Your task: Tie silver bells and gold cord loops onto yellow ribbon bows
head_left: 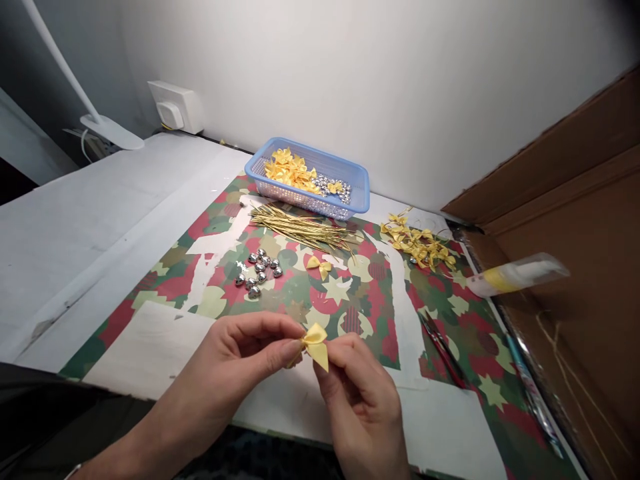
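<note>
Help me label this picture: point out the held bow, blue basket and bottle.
Held bow (316, 335), head view: upper loop.
Blue basket (300, 199), head view: front wall.
Bottle (506, 277), head view: body.

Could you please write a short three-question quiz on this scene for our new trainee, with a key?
1. Multiple choice: what is held between the left hand and the right hand?
A) a silver bell
B) a yellow bow
C) a white bottle
2. True or false: the blue basket contains both ribbon bows and small silvery pieces.
3. Fill in the blank: the red-handled tool lies to the ____ of the right hand.

Key: 1. B; 2. True; 3. right
</note>
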The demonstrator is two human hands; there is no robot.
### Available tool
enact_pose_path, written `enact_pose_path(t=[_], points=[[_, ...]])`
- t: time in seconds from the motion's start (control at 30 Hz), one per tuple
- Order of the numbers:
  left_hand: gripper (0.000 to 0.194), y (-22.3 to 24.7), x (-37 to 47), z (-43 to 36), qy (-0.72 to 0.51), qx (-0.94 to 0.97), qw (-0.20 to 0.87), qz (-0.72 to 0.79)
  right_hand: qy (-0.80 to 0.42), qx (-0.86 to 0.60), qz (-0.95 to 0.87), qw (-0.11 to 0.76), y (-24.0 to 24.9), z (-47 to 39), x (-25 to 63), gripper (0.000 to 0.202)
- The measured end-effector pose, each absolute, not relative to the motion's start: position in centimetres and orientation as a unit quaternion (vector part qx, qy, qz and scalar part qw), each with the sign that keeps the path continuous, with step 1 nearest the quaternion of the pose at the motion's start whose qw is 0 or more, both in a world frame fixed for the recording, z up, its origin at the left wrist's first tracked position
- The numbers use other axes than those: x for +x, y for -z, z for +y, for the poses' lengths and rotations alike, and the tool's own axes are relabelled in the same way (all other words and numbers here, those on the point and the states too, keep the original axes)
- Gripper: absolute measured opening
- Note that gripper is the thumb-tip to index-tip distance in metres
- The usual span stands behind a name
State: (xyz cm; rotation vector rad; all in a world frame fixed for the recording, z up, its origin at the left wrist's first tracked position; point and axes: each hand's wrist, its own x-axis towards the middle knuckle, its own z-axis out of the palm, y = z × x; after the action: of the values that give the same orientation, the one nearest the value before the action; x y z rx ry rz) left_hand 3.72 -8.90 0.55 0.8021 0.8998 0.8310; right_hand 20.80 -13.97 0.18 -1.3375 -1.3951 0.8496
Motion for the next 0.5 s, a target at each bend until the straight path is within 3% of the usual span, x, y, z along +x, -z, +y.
enact_pose_path(t=[0.5], points=[[0.005,-0.41,3.81,-9.24,-0.36,0.385,0.743,0.412,-0.312,-0.523,-0.626,0.486,0.14,-13.52,21.48,0.027]])
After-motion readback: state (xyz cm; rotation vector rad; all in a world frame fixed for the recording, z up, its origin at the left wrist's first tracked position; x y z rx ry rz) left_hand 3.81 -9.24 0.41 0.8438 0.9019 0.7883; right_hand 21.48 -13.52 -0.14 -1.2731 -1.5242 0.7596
